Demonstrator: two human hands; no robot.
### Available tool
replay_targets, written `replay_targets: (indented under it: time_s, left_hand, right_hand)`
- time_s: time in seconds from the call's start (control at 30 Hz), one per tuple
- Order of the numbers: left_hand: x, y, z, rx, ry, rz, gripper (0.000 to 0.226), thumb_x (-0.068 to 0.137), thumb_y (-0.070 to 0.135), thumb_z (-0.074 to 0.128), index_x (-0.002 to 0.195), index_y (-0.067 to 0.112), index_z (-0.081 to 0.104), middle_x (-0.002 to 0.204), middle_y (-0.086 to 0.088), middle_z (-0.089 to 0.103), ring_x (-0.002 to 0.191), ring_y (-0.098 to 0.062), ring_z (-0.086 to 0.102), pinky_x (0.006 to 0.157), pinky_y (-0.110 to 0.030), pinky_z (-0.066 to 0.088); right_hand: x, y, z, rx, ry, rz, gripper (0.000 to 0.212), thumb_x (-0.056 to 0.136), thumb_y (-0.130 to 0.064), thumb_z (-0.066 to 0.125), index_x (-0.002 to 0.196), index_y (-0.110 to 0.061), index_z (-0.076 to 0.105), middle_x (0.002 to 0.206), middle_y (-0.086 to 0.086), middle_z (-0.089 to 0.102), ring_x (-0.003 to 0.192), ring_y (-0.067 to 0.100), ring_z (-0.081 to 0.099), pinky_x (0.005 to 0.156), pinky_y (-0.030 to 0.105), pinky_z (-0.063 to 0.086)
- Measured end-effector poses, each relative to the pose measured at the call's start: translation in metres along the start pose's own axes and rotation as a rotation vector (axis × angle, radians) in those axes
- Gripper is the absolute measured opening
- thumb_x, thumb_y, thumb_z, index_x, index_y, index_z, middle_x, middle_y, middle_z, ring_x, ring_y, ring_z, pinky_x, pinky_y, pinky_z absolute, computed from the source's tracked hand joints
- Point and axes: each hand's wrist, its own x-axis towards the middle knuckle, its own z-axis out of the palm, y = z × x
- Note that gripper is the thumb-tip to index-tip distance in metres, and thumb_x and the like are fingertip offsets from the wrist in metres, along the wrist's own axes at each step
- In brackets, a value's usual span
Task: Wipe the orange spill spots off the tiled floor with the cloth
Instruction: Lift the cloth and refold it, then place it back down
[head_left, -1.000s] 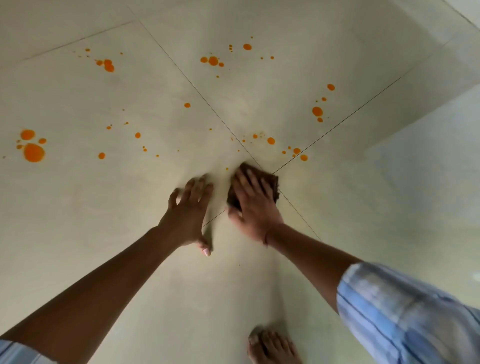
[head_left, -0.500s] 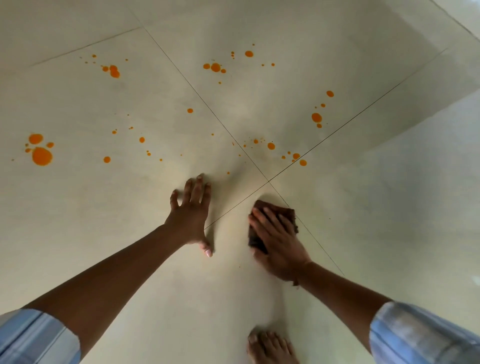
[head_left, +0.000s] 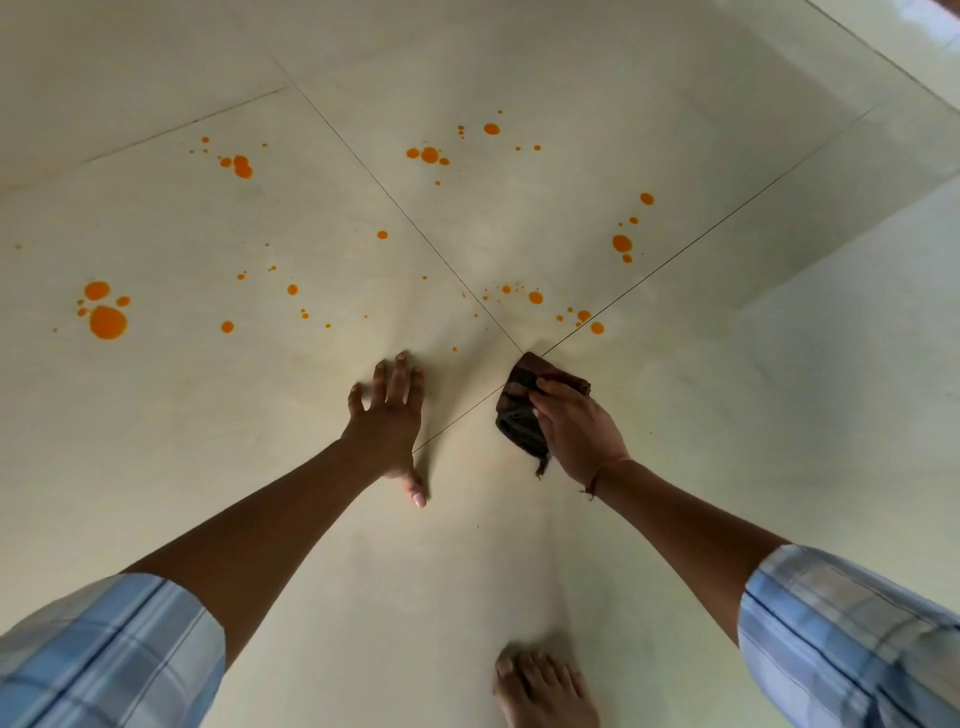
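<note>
The job looks barely under way. The right hand (head_left: 576, 426) presses a dark cloth (head_left: 522, 410) onto the floor (head_left: 779, 467), just on the near side of the point where four tile joints (head_left: 395, 205) cross. Its fingers (head_left: 545, 387) lie flat and close together on top of the cloth, bearing down on it rather than pinching it; a frayed corner of the cloth sticks out toward the wrist. The left hand (head_left: 389, 415) is planted bare on the floor just beside it, fingers spread wide and thumb out, taking the person's weight and holding nothing.

The tiles nearest the person, around both hands and back to the bare foot (head_left: 540, 691), show no orange, so that part seems clean. Nearly all the spill lies beyond the hands. The closest spots (head_left: 535, 297) sit just past the joint crossing, near the cloth. Further out there is a cluster (head_left: 622, 242) toward the right, a group (head_left: 429, 155) at the far middle, another (head_left: 241, 166) at the far left, and the biggest blob (head_left: 108, 322) well off to the left, with small specks scattered between. All of these look wet and untouched, so most of the wiping is still to do.
</note>
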Motion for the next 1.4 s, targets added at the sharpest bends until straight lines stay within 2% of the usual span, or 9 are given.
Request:
replay_targets:
  time_s: [0.13,0.37,0.57,0.7,0.83,1.0,1.13,1.23,1.4]
  left_hand:
    - [-0.002,0.002,-0.001,0.010,0.023,-0.017,0.166,0.036,0.062,0.088,0.148,0.007,-0.020,0.154,-0.017,-0.032,0.144,-0.040,-0.020,0.116,-0.057,0.009]
    - [-0.020,0.010,-0.006,0.082,0.044,-0.057,0.158,0.044,0.063,0.086,0.150,0.005,-0.016,0.158,-0.016,-0.022,0.147,-0.037,-0.007,0.116,-0.054,0.016]
    - [-0.026,0.015,-0.014,0.073,0.000,-0.054,0.144,0.053,0.051,0.088,0.153,0.009,-0.007,0.161,-0.009,-0.015,0.148,-0.031,0.001,0.111,-0.049,0.033]
    - [-0.030,0.010,-0.029,0.068,-0.098,-0.022,0.132,0.062,0.054,0.082,0.154,0.016,-0.005,0.162,-0.007,-0.012,0.149,-0.025,0.008,0.108,-0.045,0.037]
    - [-0.044,0.012,-0.024,0.145,-0.111,0.059,0.115,0.070,0.057,0.074,0.154,0.017,0.006,0.162,-0.009,-0.006,0.147,-0.026,0.013,0.106,-0.043,0.038]
    - [-0.056,-0.004,-0.035,0.213,-0.118,0.023,0.108,0.073,0.061,0.068,0.153,0.017,0.010,0.162,-0.008,-0.005,0.146,-0.026,0.015,0.106,-0.043,0.037]
    - [-0.049,0.005,-0.054,0.265,-0.180,-0.029,0.104,0.075,0.059,0.069,0.152,0.016,0.015,0.161,-0.009,0.004,0.143,-0.028,0.020,0.105,-0.045,0.037]
    - [-0.036,0.025,-0.072,0.146,-0.180,-0.070,0.099,0.076,0.058,0.068,0.150,0.014,0.020,0.158,-0.009,0.016,0.141,-0.028,0.026,0.104,-0.046,0.038]
    - [-0.020,0.047,-0.073,-0.342,-0.030,-0.068,0.103,0.077,0.051,0.073,0.153,0.014,0.014,0.161,-0.007,0.015,0.146,-0.022,0.019,0.116,-0.037,0.022]
  right_hand:
    - [0.010,-0.011,-0.023,0.091,0.038,0.129,0.024,0.101,-0.019,0.041,0.110,-0.015,0.064,0.102,0.008,0.069,0.090,0.028,0.066,0.074,0.035,0.052]
    - [0.017,-0.020,-0.102,0.149,-0.013,0.049,0.022,0.098,-0.016,0.049,0.106,-0.010,0.068,0.101,0.013,0.070,0.096,0.032,0.061,0.085,0.033,0.047]
    - [0.038,-0.014,-0.161,0.182,0.042,-0.257,0.023,0.095,-0.007,0.052,0.111,-0.003,0.067,0.103,0.015,0.069,0.097,0.029,0.061,0.086,0.031,0.045]
    - [0.023,0.003,-0.135,-0.011,-0.157,-0.431,0.027,0.096,-0.013,0.051,0.120,-0.012,0.062,0.108,0.015,0.062,0.093,0.031,0.061,0.081,0.038,0.050]
    - [-0.007,0.047,-0.080,-0.241,-0.465,-0.289,0.027,0.098,-0.016,0.047,0.123,-0.015,0.058,0.118,0.010,0.058,0.105,0.031,0.062,0.086,0.036,0.051]
    - [-0.009,0.083,-0.061,-0.179,-0.536,-0.300,0.040,0.092,-0.019,0.056,0.132,-0.018,0.054,0.127,0.007,0.055,0.109,0.029,0.059,0.093,0.034,0.047]
    - [0.016,0.066,-0.068,-0.059,-0.431,-0.362,0.019,0.088,-0.023,0.057,0.104,-0.018,0.067,0.102,0.003,0.060,0.094,0.024,0.061,0.076,0.028,0.046]
    - [0.044,0.044,-0.081,0.312,-0.231,-0.250,0.015,0.084,-0.016,0.062,0.096,-0.013,0.071,0.089,0.001,0.068,0.074,0.008,0.059,0.068,0.015,0.042]
    - [0.059,0.027,-0.076,0.476,-0.388,-0.230,0.019,0.082,-0.015,0.070,0.101,-0.017,0.072,0.091,-0.007,0.071,0.082,0.003,0.063,0.074,0.004,0.041]
